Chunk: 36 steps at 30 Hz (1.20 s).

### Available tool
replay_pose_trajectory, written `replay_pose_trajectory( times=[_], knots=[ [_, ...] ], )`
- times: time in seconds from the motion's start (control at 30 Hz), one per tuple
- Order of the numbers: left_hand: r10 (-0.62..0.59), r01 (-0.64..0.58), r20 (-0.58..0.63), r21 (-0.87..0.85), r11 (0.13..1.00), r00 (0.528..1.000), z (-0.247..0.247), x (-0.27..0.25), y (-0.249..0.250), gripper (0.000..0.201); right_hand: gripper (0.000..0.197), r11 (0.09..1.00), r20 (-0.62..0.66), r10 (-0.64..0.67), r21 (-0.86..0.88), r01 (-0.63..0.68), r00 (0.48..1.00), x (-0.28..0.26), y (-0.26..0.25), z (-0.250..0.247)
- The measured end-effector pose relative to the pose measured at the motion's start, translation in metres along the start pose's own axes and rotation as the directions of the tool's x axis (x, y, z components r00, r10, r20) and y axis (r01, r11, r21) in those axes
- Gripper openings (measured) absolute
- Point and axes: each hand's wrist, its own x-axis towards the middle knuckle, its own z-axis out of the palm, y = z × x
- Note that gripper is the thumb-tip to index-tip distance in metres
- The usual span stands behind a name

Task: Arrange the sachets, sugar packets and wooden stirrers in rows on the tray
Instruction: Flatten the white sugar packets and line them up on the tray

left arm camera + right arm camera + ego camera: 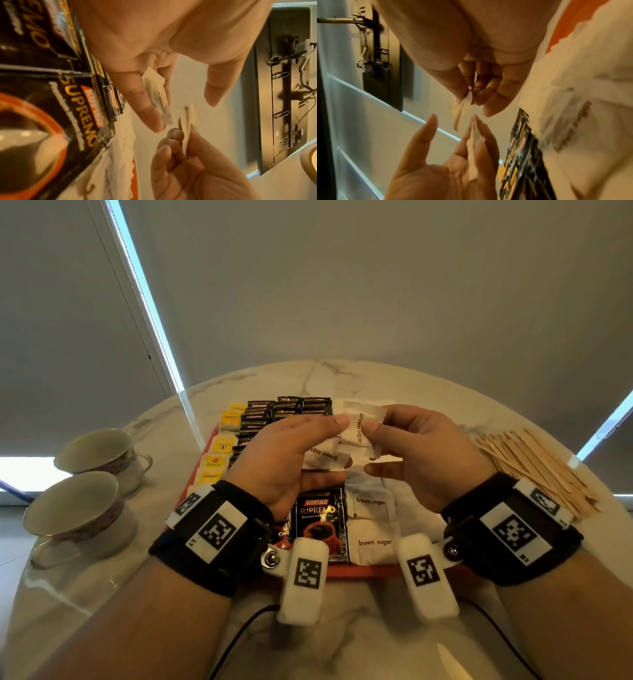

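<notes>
Both hands are raised above the red tray (359, 571), which sits on the round marble surface (342, 378) toward its near edge. The left hand (284, 460) holds a small bunch of brown sugar packets (323, 457), its grip curled round them with the fingers underneath. The right hand (421, 453) pinches one brown sugar packet (358, 428) between thumb and fingertips, held upright just beside the left hand's thumb; from the wrist views the two lots look apart, though blur makes that hard to settle.

On the tray, yellow tea sachets (221, 446) run along the left edge, black Kopiko coffee sachets (291, 407) fill the middle back to the far edge (one large Supremo sachet (317, 523) lies at the near edge), and more brown sugar packets (373, 522) lie in a row just right of it.

Wooden stirrers (534, 467) lie heaped off the tray at the surface's right edge. Two teacups (85, 484) stand at its left edge
</notes>
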Motion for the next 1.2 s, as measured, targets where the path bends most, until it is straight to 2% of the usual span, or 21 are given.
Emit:
replay_pose_trajectory(
  times=[0.07, 0.13, 0.23, 0.3, 0.4, 0.5, 0.63, 0.73, 0.87, 1.2],
  knots=[
    [0.003, -0.003, 0.01, 0.006, 1.0, 1.0, 0.001, -0.001, 0.0, 0.041, 0.01, 0.997, 0.051, 0.003, -0.079, 0.002, 0.999, -0.001, -0.005, -0.002],
    [0.036, -0.034, -0.032, 0.062, 0.998, 0.999, 0.002, -0.001, -0.002, 0.02, 0.011, 0.987, 0.091, 0.024, -0.157, -0.01, 0.996, -0.004, -0.009, -0.002],
    [0.07, -0.064, -0.079, 0.078, 0.995, 0.994, 0.002, 0.001, -0.005, 0.007, 0.017, 0.973, 0.078, 0.065, -0.224, -0.046, 0.995, -0.007, -0.009, -0.003],
    [0.062, -0.059, -0.074, 0.041, 0.997, 0.995, 0.004, 0.0, -0.005, 0.008, 0.019, 0.976, 0.048, 0.084, -0.205, -0.072, 0.995, -0.008, -0.007, -0.005],
    [0.033, -0.033, -0.054, 0.004, 0.999, 0.998, 0.006, -0.001, -0.004, 0.005, 0.016, 0.993, -0.067, 0.079, -0.083, -0.084, 0.995, -0.01, -0.008, -0.013],
    [0.018, -0.018, -0.061, -0.003, 1.0, 0.998, 0.006, 0.001, -0.005, 0.014, 0.016, 0.99, -0.145, 0.083, -0.1, -0.098, 0.986, -0.015, -0.011, -0.031],
    [0.017, -0.022, -0.098, -0.05, 0.998, 0.995, 0.005, 0.002, -0.005, 0.026, 0.031, 0.946, -0.155, 0.192, -0.232, -0.224, 0.969, -0.024, -0.014, -0.059],
    [0.024, -0.032, -0.112, -0.077, 0.997, 0.993, 0.006, 0.0, -0.004, 0.029, 0.025, 0.901, -0.139, 0.272, -0.311, -0.303, 0.952, -0.029, -0.013, -0.07],
    [0.029, -0.039, -0.123, -0.078, 0.996, 0.992, 0.007, -0.001, -0.002, 0.029, 0.017, 0.869, -0.146, 0.335, -0.334, -0.366, 0.931, -0.03, -0.005, -0.072],
    [0.029, -0.039, -0.122, -0.074, 0.997, 0.992, 0.003, 0.002, -0.002, 0.028, 0.014, 0.818, -0.206, 0.36, -0.399, -0.414, 0.91, -0.022, 0.01, -0.073]
  ],
)
